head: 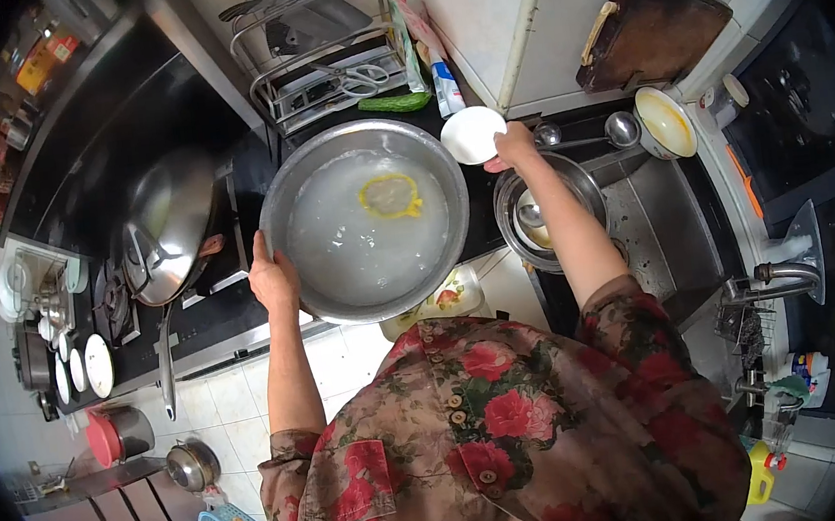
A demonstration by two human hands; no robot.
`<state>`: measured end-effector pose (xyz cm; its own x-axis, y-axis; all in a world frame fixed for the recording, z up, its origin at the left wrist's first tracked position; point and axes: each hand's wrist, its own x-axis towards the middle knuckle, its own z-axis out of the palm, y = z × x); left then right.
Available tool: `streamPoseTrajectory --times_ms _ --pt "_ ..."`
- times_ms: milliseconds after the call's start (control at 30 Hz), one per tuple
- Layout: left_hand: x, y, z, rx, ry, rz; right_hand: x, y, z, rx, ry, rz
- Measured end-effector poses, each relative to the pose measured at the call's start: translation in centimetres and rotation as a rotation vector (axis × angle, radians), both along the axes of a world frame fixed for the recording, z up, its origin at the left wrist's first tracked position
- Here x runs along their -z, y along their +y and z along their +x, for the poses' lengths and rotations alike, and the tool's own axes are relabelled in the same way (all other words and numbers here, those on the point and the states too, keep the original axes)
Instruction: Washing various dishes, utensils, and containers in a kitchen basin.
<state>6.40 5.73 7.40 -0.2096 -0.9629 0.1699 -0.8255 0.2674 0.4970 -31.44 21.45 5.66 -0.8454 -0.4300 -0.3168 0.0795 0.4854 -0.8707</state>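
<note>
A wide metal basin (316,300) of cloudy water is before me on the black counter. My left hand (273,276) grips its left rim. In the water lies a round thing with a yellow edge (390,196); what it is I cannot tell. My right hand (515,147) holds a small white bowl (472,135) by its right side, just beyond the basin's right rim. Below my right forearm stands a metal pot (511,225) with a ladle (531,215) inside, partly hidden by the arm.
Behind the basin lie a green cucumber-like vegetable (395,103) and scissors (362,79) on a metal rack (257,87). A wok (166,232) is tilted on the stove at left, its handle past the counter edge. The sink (673,217) is at right; a stained bowl (666,122) sits behind it.
</note>
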Motion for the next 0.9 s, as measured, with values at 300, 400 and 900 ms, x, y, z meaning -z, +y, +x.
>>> streamPoseTrajectory --times_ms 300,400,900 --pt "0.8 1.0 -0.7 -0.055 0.058 -0.004 -2.7 1.0 1.1 -0.227 0.201 0.315" --pt "-0.2 1.5 -1.2 -0.039 -0.035 0.012 -3.7 4.8 -0.6 -0.312 0.731 0.439" --pt "-1.5 6.9 -10.0 0.602 0.378 0.244 -2.6 15.5 -0.2 -0.656 0.131 0.345"
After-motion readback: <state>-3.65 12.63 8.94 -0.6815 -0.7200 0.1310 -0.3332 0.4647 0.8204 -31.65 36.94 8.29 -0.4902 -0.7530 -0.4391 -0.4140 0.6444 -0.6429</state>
